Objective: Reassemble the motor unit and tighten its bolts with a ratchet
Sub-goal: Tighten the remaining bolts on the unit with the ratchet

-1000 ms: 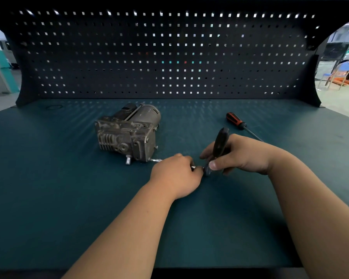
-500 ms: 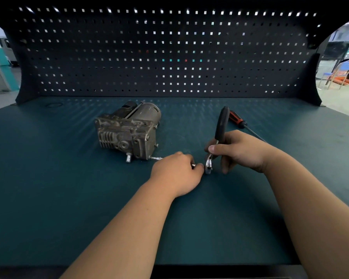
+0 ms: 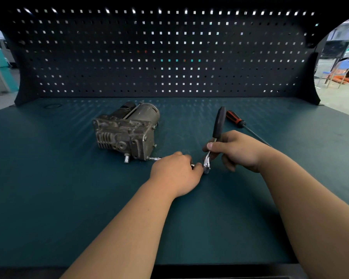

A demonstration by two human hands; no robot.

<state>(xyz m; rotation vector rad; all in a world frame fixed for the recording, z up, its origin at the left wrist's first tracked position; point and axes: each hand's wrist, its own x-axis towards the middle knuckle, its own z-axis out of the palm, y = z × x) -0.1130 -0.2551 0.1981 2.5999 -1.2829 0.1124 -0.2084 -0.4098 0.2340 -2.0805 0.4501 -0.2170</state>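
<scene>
Two-handed hold: the ratchet [image 3: 218, 122] is shared between both hands, so that turning and steadying are split.
Right hand [image 3: 238, 152]: closed round the ratchet's shank just below the black grip, with the thumb laid across the front. The handle is stood nearly upright, judged to be one point in a tightening swing.
Left hand [image 3: 175, 174]: curled knuckles-up over the extension [image 3: 154, 158]. The bar is gripped next to the ratchet head, probably so that it is held in line with the bolt and not levered off.
Extension: a slim bright bar, seen only where it leaves the left hand and meets the motor's near lower corner. The bolt itself cannot be made out.
Motor [image 3: 127, 131]: set on the bench [image 3: 48, 178] left of centre, just beyond the left hand. Its finned cast block is turned toward the viewer, and the round can behind it points at the pegboard [image 3: 169, 57].
Motor's look: a dull grey-brown casting, worn and grimy, with ribs, a round boss and a short bright stub below. The housing appears closed up, so tightening is judged to be the step in hand.
Screwdriver [image 3: 235, 118]: laid beyond the right hand, untouched, its red-and-black handle farthest away.
</scene>
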